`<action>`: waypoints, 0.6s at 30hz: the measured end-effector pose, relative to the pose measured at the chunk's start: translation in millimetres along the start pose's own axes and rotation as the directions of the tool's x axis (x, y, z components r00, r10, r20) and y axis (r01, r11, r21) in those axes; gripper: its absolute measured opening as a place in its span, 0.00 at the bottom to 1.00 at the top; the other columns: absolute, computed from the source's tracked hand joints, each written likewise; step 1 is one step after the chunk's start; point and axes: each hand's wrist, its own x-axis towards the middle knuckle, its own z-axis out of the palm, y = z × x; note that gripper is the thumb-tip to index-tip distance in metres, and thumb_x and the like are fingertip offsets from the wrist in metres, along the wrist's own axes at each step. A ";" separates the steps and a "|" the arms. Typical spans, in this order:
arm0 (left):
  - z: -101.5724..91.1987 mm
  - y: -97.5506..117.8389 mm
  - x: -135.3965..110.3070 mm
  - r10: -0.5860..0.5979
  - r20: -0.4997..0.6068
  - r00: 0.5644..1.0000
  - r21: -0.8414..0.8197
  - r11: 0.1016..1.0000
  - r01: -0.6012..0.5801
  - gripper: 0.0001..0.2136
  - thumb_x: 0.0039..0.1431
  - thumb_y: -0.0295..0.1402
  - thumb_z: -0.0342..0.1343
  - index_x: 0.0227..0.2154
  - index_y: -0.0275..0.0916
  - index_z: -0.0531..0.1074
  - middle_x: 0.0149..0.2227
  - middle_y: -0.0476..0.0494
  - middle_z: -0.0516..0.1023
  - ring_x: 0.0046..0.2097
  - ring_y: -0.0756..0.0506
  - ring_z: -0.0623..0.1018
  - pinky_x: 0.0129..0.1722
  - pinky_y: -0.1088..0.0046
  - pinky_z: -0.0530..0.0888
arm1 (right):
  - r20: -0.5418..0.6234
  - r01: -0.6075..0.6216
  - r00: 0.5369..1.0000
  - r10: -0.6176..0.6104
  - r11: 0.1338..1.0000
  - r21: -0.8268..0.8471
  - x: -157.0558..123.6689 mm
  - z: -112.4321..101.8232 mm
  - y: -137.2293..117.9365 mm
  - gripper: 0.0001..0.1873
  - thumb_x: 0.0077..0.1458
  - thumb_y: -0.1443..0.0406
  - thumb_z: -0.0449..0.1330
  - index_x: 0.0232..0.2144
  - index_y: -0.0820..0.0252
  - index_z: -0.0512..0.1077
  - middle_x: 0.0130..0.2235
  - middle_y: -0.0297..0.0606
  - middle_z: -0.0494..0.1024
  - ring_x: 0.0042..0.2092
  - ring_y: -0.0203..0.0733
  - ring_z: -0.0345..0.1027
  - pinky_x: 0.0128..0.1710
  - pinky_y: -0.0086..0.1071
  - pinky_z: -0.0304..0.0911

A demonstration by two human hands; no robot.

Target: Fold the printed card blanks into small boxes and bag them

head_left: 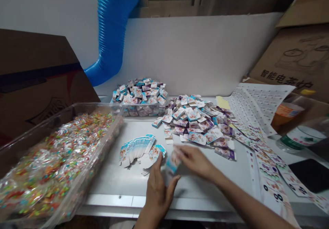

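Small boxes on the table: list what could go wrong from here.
The clear tub is heaped with small boxes above its rim, so some could tumble out. The loose box pile might slide if bumped. The left hand is near the fanned cartons and could knock them askew.

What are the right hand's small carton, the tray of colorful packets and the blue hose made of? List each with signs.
Small carton: likely thin paperboard, like the thin fanned cartons nearby; blur hides its finish.
Tray: clear, glossy, probably rigid plastic; packets show through its wall.
Blue hose: probably flexible plastic, glossy, with highlights along its ribs.
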 end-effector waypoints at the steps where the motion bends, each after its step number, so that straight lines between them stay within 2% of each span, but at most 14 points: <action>1: -2.3 -1.5 0.4 0.002 -0.037 0.999 0.023 1.000 -0.002 0.31 0.56 0.33 0.54 0.59 0.32 0.46 0.55 0.28 0.62 0.56 0.40 0.66 0.52 0.59 0.68 | -0.092 -0.082 0.991 0.097 0.985 0.155 12.7 -11.2 5.7 0.22 0.59 0.57 0.48 0.51 0.60 0.67 0.34 0.41 0.76 0.34 0.42 0.70 0.35 0.35 0.66; 3: -6.5 -6.1 -0.5 0.026 -0.073 0.997 0.080 0.997 -0.020 0.26 0.57 0.31 0.53 0.57 0.33 0.52 0.52 0.31 0.66 0.54 0.40 0.68 0.50 0.59 0.69 | -0.274 -0.133 0.931 0.241 0.924 0.359 32.3 -23.0 14.3 0.26 0.60 0.54 0.44 0.57 0.59 0.59 0.44 0.44 0.74 0.38 0.42 0.71 0.37 0.36 0.67; 4: -8.0 -8.9 -1.9 0.037 -0.076 0.996 0.111 0.993 -0.029 0.24 0.57 0.30 0.52 0.55 0.34 0.54 0.50 0.32 0.68 0.52 0.41 0.70 0.49 0.59 0.70 | -0.296 -0.124 0.926 0.236 0.928 0.352 37.7 -21.7 16.4 0.28 0.59 0.54 0.47 0.58 0.59 0.56 0.49 0.45 0.71 0.41 0.42 0.70 0.39 0.37 0.66; 6: -9.3 -14.6 -6.1 0.042 -0.072 0.997 0.157 0.987 -0.030 0.20 0.58 0.28 0.50 0.53 0.35 0.57 0.46 0.35 0.70 0.48 0.41 0.71 0.46 0.59 0.71 | -0.206 -0.038 0.976 0.074 0.984 0.174 39.4 -5.3 17.1 0.29 0.56 0.55 0.52 0.57 0.58 0.58 0.53 0.46 0.68 0.46 0.45 0.67 0.45 0.41 0.63; 7: -9.1 -17.2 -8.7 0.034 -0.069 0.997 0.169 0.985 -0.022 0.18 0.58 0.28 0.50 0.52 0.34 0.58 0.45 0.35 0.71 0.47 0.41 0.72 0.45 0.60 0.72 | -0.101 0.049 0.994 -0.043 0.997 0.055 37.2 7.8 16.5 0.28 0.54 0.57 0.54 0.55 0.60 0.61 0.53 0.46 0.68 0.49 0.47 0.65 0.49 0.42 0.60; 8: -8.5 -19.4 -11.2 0.025 -0.064 0.998 0.174 0.985 -0.014 0.17 0.58 0.28 0.49 0.51 0.34 0.59 0.44 0.36 0.71 0.46 0.42 0.72 0.44 0.61 0.72 | -0.007 0.128 0.992 -0.129 0.991 -0.044 34.3 22.3 15.8 0.27 0.53 0.58 0.55 0.54 0.61 0.63 0.53 0.47 0.68 0.51 0.49 0.62 0.51 0.44 0.56; 10: -7.3 -22.5 -15.4 0.012 -0.047 0.999 0.174 0.985 -0.003 0.16 0.59 0.28 0.48 0.50 0.34 0.59 0.43 0.36 0.71 0.45 0.43 0.73 0.43 0.62 0.72 | 0.093 0.186 0.980 -0.173 0.970 -0.154 29.8 49.1 15.5 0.26 0.53 0.59 0.56 0.53 0.64 0.64 0.52 0.49 0.69 0.52 0.51 0.60 0.52 0.45 0.54; 11: -7.1 -23.4 -16.8 0.009 -0.035 0.999 0.174 0.985 -0.002 0.15 0.59 0.28 0.47 0.49 0.34 0.60 0.42 0.37 0.71 0.44 0.43 0.73 0.42 0.64 0.73 | 0.095 0.167 0.984 -0.152 0.971 -0.173 29.2 59.3 16.1 0.25 0.53 0.61 0.56 0.53 0.65 0.64 0.50 0.50 0.71 0.50 0.51 0.61 0.51 0.45 0.55; 13: -8.2 -24.3 -16.9 0.011 -0.018 1.000 0.187 0.982 -0.007 0.14 0.59 0.27 0.47 0.48 0.35 0.60 0.40 0.38 0.72 0.41 0.44 0.73 0.40 0.66 0.73 | 0.045 0.077 0.996 -0.072 0.989 -0.126 31.0 71.4 18.5 0.22 0.52 0.63 0.56 0.50 0.64 0.67 0.43 0.47 0.74 0.45 0.48 0.65 0.46 0.41 0.59; 15: -11.7 -24.5 -12.4 0.035 -0.041 0.999 0.240 0.970 -0.024 0.13 0.58 0.27 0.48 0.47 0.35 0.62 0.39 0.38 0.72 0.41 0.44 0.73 0.39 0.65 0.73 | -0.014 -0.031 0.999 0.031 0.999 0.028 34.3 73.3 20.7 0.18 0.51 0.65 0.56 0.45 0.62 0.70 0.36 0.41 0.76 0.38 0.43 0.67 0.40 0.35 0.61; 18: -19.1 -25.8 4.1 0.099 -0.082 0.992 0.388 0.920 -0.059 0.16 0.56 0.28 0.51 0.48 0.35 0.62 0.47 0.34 0.70 0.47 0.39 0.70 0.43 0.59 0.70 | -0.010 -0.124 0.991 0.133 0.947 0.296 36.5 65.5 20.6 0.11 0.49 0.64 0.57 0.36 0.62 0.71 0.30 0.34 0.74 0.32 0.37 0.66 0.33 0.29 0.61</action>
